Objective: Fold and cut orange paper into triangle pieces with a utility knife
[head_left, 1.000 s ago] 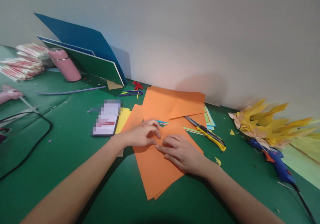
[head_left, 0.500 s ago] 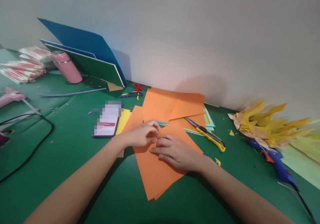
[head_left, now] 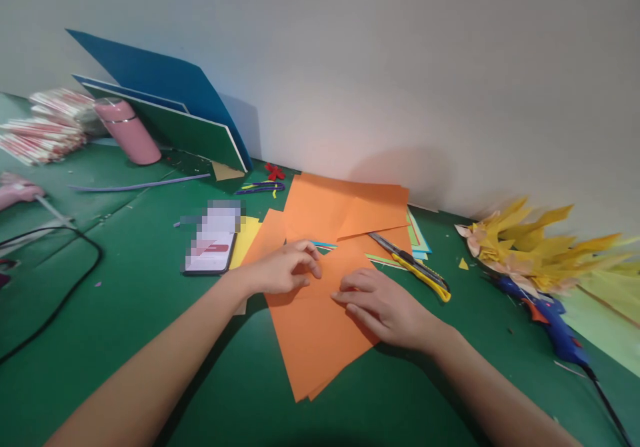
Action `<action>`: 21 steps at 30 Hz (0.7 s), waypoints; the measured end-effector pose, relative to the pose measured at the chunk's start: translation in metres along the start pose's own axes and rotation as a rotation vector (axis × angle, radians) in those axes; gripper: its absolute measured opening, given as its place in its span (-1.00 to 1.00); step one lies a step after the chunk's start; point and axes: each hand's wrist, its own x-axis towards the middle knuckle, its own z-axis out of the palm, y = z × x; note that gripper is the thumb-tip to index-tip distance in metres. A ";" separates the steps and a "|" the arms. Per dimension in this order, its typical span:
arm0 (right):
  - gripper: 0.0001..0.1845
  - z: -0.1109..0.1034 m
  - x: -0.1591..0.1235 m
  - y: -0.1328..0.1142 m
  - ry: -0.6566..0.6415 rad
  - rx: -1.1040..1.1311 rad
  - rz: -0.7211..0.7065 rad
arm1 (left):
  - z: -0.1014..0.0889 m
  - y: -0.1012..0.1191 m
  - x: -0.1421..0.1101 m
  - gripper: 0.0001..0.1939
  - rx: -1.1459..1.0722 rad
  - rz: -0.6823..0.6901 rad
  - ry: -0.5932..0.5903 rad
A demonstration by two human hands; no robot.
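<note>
A folded orange paper sheet point(head_left: 315, 340) lies on the green table point(head_left: 150, 314) in front of me. My left hand point(head_left: 283, 268) rests on its upper left part, fingers curled loosely and pressing the paper down. My right hand point(head_left: 385, 307) lies flat on the sheet's right side, fingers stretched toward the left. More orange sheets point(head_left: 345, 207) lie behind, against the wall. Neither hand grips anything.
A yellow utility knife point(head_left: 415, 266) lies right of the sheets. A phone point(head_left: 213, 244) sits on yellow paper at left. A blue glue gun point(head_left: 547, 320) and yellow paper flower point(head_left: 530, 247) are at right. Pink bottle point(head_left: 127, 130), boards point(head_left: 170, 100), and a black cable point(head_left: 65, 287) are at left.
My right hand has slid to the right along the orange sheet, away from my left hand. The left hand has stayed in place.
</note>
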 end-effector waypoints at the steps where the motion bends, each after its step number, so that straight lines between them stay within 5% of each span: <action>1: -0.67 -0.002 -0.004 0.001 0.033 0.005 0.000 | 0.000 0.001 0.000 -0.84 0.000 -0.001 -0.001; 17: -0.71 -0.008 -0.036 0.010 0.247 -0.065 0.076 | 0.004 0.008 -0.005 -0.76 0.139 0.006 0.033; 21: -0.70 -0.003 -0.032 0.006 0.291 -0.162 0.077 | 0.010 0.016 -0.004 -0.91 0.169 -0.018 0.102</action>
